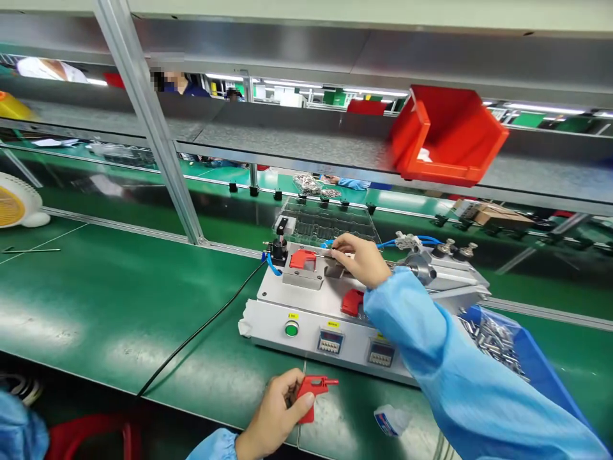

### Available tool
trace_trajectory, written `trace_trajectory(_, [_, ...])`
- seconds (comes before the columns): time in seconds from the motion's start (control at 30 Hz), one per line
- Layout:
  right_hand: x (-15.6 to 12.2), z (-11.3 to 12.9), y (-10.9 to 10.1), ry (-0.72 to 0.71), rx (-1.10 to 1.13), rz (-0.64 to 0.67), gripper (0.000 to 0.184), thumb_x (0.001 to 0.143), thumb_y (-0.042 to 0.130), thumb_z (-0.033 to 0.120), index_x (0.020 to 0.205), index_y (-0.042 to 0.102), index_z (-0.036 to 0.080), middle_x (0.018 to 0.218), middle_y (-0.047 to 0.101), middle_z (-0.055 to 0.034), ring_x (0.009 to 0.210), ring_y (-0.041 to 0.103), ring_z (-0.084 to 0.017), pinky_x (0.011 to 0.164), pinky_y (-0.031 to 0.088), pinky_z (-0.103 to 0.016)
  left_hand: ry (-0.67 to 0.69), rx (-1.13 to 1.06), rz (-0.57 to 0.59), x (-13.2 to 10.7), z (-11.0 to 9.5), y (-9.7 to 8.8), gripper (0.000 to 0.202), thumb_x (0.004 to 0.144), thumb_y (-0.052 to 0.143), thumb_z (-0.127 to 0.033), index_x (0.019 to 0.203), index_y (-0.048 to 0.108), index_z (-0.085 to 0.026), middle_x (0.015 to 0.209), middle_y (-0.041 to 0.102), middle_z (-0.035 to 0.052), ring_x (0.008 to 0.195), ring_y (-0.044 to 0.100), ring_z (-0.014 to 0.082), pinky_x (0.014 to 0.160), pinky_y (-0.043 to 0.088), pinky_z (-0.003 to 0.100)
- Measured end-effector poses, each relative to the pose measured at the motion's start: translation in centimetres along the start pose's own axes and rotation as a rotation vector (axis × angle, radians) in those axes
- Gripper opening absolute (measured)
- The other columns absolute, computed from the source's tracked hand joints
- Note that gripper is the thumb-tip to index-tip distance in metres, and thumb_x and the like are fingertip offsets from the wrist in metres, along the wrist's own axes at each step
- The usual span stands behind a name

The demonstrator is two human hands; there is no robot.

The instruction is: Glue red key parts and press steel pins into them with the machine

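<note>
My left hand (pixel 275 412), low in front of the bench, grips a small red pistol-shaped plastic part (pixel 309 399) between thumb and fingers, its thin tip pointing right. My right hand (pixel 361 259) reaches over the white bench machine (pixel 287 303), thumb and fingers pinched together beside the metal fixture. Whatever sits between those fingertips is too small to make out. Just left of them, a red plastic part (pixel 302 259) lies in a metal holder (pixel 301 278). Another red part (pixel 352 302) rests on the machine top, partly hidden by my right sleeve.
A blue bin (pixel 541 364) of small metal pieces stands right of the machine. Near the bench's front lies a small white bottle (pixel 391 420). A black cable (pixel 205 326) crosses the bench at left. On the shelf above sits a red bin (pixel 450 137).
</note>
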State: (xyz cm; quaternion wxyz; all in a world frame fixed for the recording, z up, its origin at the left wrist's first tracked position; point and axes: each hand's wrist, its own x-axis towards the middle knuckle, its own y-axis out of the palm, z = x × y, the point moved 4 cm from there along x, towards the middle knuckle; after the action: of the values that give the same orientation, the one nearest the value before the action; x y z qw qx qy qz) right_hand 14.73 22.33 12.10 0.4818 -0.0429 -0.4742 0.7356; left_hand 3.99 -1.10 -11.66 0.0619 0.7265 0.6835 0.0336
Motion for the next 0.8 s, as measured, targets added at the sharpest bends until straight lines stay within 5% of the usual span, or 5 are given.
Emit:
trace_trajectory(0.43, [0.9,-1.2,1.9,-0.007,-0.089,0.019,0.004,0.082,0.065,0.026,0.081,0.067,0.023,0.088,0.073,-0.0043,0.088,0.068,-0.024,0.088,0.055,-0.038,-0.001,0.027,0.041,-0.2,-0.2,-0.2,0.05,0.093,0.065,-0.066,0.08,0.059,-0.019,0.068,0.05,-0.0032,0.065,0.044,0.0141,0.063,0.034,0.027])
trace_trajectory(0.63, [1.0,-0.8,1.4,-0.026,-0.045,-0.057,0.021,0.09,0.059,0.03,0.106,0.071,0.024,0.097,0.075,-0.0041,0.097,0.07,-0.025,0.099,0.055,-0.043,-0.002,0.039,0.032,-0.1,-0.7,-0.2,0.048,0.092,0.066,-0.065,0.079,0.059,-0.019,0.068,0.049,-0.0035,0.064,0.043,0.0141,0.063,0.033,0.027])
trace_trajectory(0.8, [1.4,-0.6,1.7,-0.012,-0.003,-0.02,0.017,0.09,0.063,0.036,0.094,0.071,0.021,0.094,0.076,-0.0049,0.09,0.072,-0.023,0.09,0.058,-0.038,-0.022,0.028,0.049,-0.1,-0.8,-0.1,0.047,0.093,0.065,-0.064,0.079,0.057,-0.019,0.068,0.048,-0.0034,0.064,0.044,0.0141,0.063,0.034,0.027])
